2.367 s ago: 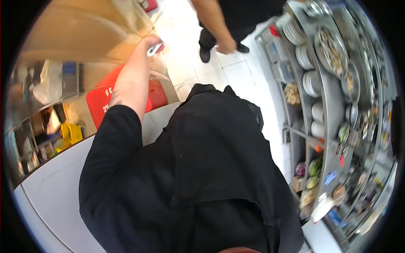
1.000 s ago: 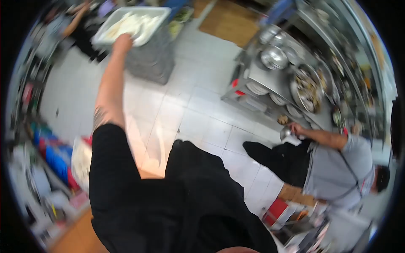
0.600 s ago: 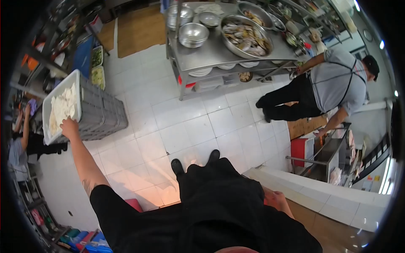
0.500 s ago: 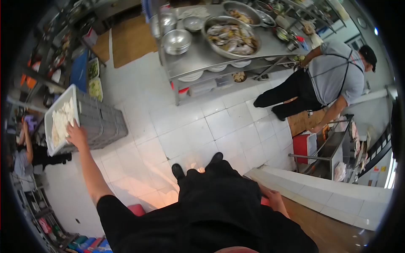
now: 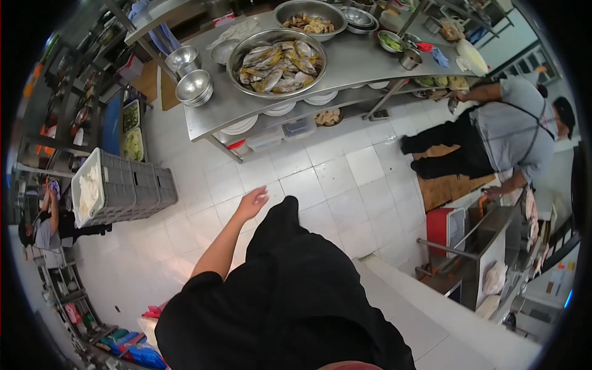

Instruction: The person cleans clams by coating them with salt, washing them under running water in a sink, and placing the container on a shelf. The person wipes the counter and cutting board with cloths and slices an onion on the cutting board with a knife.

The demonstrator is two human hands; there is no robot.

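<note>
My left hand [image 5: 253,202] hangs over the tiled floor just ahead of my body. Its fingers are loosely apart and hold nothing. My right hand is out of sight. To the left stands a stack of grey crates [image 5: 139,188], topped by a white tub [image 5: 81,213] of pale, white food [image 5: 90,188]; my left hand is well apart from it. Ahead is a steel table [image 5: 206,121] carrying a large metal bowl of whole fish [image 5: 277,69].
Stacked metal bowls [image 5: 194,87] sit on the table's near left corner, with plates [image 5: 240,125] on the shelf below. A co-worker [image 5: 499,123] stands at the right by a red cooler box [image 5: 436,231]. Another person [image 5: 52,225] is at the far left. A low white wall [image 5: 425,302] runs beside me.
My left hand has left the white tub and moved right, to in front of me. My right hand has gone out of view. I have stepped forward, and the table appears closer.
</note>
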